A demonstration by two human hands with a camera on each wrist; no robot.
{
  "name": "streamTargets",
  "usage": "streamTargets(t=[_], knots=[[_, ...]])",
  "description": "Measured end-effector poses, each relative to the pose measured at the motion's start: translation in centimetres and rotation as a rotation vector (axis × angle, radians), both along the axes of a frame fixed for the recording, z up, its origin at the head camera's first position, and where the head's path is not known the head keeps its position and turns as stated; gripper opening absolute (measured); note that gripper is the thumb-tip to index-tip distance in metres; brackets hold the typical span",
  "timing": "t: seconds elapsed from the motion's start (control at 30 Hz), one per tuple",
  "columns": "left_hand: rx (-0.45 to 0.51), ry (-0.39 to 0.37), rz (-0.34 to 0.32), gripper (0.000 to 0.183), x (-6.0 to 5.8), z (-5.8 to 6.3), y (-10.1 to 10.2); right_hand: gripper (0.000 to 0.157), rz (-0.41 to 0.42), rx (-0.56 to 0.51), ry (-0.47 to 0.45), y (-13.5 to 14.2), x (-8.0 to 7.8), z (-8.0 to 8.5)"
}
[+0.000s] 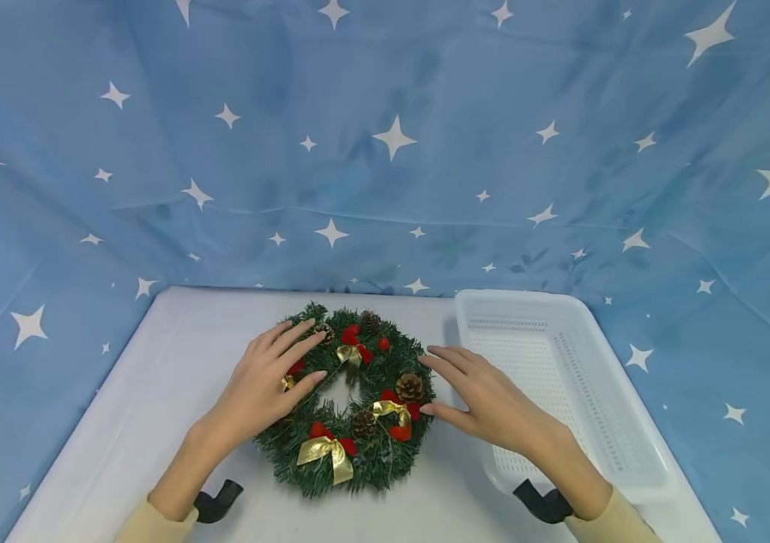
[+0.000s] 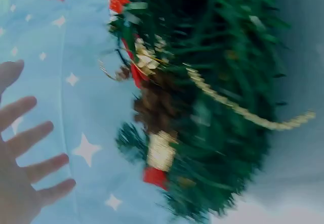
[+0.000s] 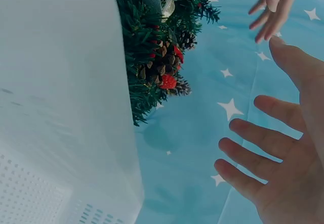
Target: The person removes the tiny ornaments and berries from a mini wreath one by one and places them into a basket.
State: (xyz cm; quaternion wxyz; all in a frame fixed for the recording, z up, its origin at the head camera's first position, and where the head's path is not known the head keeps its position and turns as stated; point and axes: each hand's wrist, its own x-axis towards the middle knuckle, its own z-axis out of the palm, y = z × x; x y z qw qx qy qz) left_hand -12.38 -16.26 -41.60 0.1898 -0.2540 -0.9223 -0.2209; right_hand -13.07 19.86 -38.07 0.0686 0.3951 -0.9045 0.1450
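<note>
A green Christmas wreath [image 1: 385, 452] lies flat on the white table, trimmed with pinecones [image 1: 409, 387], red berries and gold-and-red bows [image 1: 330, 452]. My left hand [image 1: 269, 377] hovers over its left side, fingers spread and extended. In the left wrist view, that hand [image 2: 30, 153] shows its fingers apart with nothing in them, and the wreath [image 2: 217, 82] appears beyond. At the wreath's right edge is my right hand [image 1: 486, 392], fingers straight and pointing toward it. The right wrist view shows this hand [image 3: 273, 143] holding nothing.
A white perforated plastic basket [image 1: 636, 430] stands on the right of the table, partly under my right forearm. Behind and beside the white table [image 1: 174, 339] hangs a blue cloth [image 1: 385, 181] with white stars. A black strap piece [image 1: 218, 501] shows at each wrist.
</note>
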Motion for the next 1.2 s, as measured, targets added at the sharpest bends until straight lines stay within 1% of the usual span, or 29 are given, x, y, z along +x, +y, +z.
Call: streamTargets(t=[0.07,0.17,0.2,0.27,0.33,0.43,0.57,0.7,0.87,1.0,1.1,1.2], knots=[[0.074,-0.036,0.015,0.063,0.4,-0.5,-0.9,0.069,0.004,-0.002,-0.005,0.0,0.2,-0.1],[0.201,-0.106,0.003,0.061,0.7,-1.5,-2.2,0.070,-0.015,-0.023,-0.004,0.4,0.7,-0.3],[0.240,-0.131,-0.002,0.060,0.7,-1.8,-2.5,0.071,-0.022,-0.033,0.000,0.6,0.9,-0.5],[0.300,-0.173,-0.023,0.059,0.3,-2.4,-2.6,0.071,-0.046,-0.056,0.014,1.3,1.4,-0.8],[0.328,-0.194,-0.027,0.058,0.1,-3.0,-2.7,0.071,-0.050,-0.078,0.029,1.7,1.7,-1.1],[0.357,-0.198,-0.008,0.057,0.4,-3.6,-3.0,0.070,-0.026,-0.098,0.050,1.7,1.8,-1.5],[0.383,-0.205,0.038,0.057,1.3,-4.2,-3.8,0.068,0.009,-0.122,0.074,1.4,1.7,-1.7],[0.415,-0.211,0.078,0.052,2.0,-4.8,-4.6,0.065,0.017,-0.126,0.078,1.2,1.8,-1.9],[0.453,-0.199,0.085,0.048,1.9,-5.8,-4.8,0.061,-0.011,-0.140,0.098,1.6,2.2,-2.4],[0.463,-0.198,0.109,0.046,1.9,-6.3,-5.1,0.059,-0.033,-0.161,0.108,1.8,2.7,-3.1],[0.476,-0.209,0.132,0.044,1.9,-6.8,-5.4,0.060,-0.047,-0.172,0.107,2.0,3.1,-3.4],[0.500,-0.230,0.131,0.043,1.7,-7.3,-5.5,0.060,-0.061,-0.187,0.109,2.4,3.6,-3.6]])
